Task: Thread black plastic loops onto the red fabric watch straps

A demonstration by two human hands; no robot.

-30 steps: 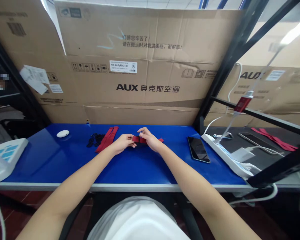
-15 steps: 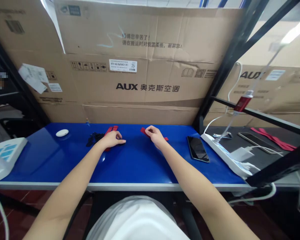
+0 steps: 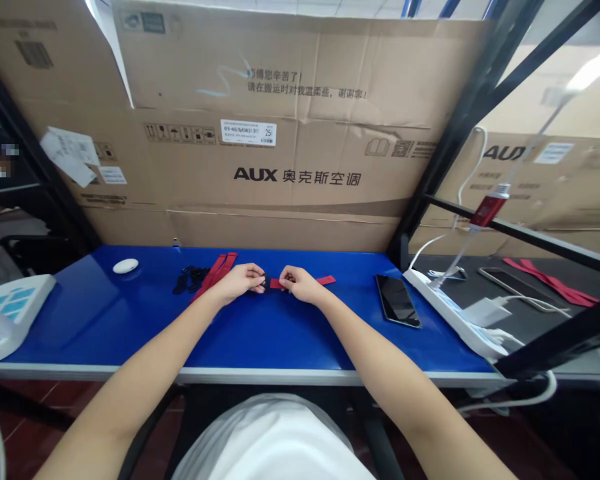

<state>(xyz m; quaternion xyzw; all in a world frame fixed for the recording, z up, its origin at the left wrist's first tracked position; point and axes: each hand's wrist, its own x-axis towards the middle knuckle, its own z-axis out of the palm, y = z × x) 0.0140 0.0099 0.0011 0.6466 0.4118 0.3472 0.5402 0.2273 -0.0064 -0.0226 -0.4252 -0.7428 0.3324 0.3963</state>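
Note:
My left hand and my right hand meet over the middle of the blue table. The right hand pinches one end of a red strap that trails off to the right on the tabletop. My left hand's fingers are closed on a small black piece at the strap's near end. A stack of red straps lies just left of my left hand, beside a pile of small black pieces.
A white mouse sits at the far left, a black phone to the right. A white power strip with cables runs along the right edge. Cardboard boxes wall the back. A white device stands at the left edge.
Half a second ago my hands were apart, the left at the strap stack and black pieces, the right on a strap. They have come back together at the middle with strap and black piece.

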